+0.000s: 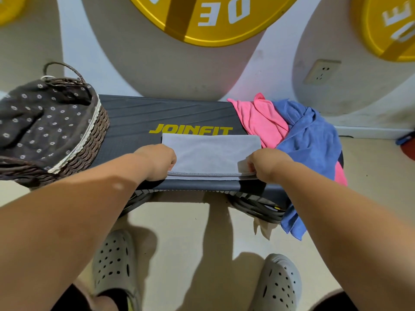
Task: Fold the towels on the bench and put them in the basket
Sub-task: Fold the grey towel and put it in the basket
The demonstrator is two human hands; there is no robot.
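Observation:
A light grey towel (211, 153) lies folded flat on the middle of the dark bench (170, 113), just below its yellow lettering. My left hand (157, 160) pinches the towel's near left corner. My right hand (265, 163) pinches its near right corner. A pink towel (260, 120) and a blue towel (312, 135) lie crumpled together on the bench's right end, the blue one hanging over the front edge. The woven basket (94, 140) with a dark flowered lining stands on the bench's left end.
A wall with large yellow discs (213, 21) and a socket (321, 71) rises right behind the bench. My feet in grey perforated clogs (114, 263) stand on the beige floor in front of it. Black cables (256, 206) hang under the bench.

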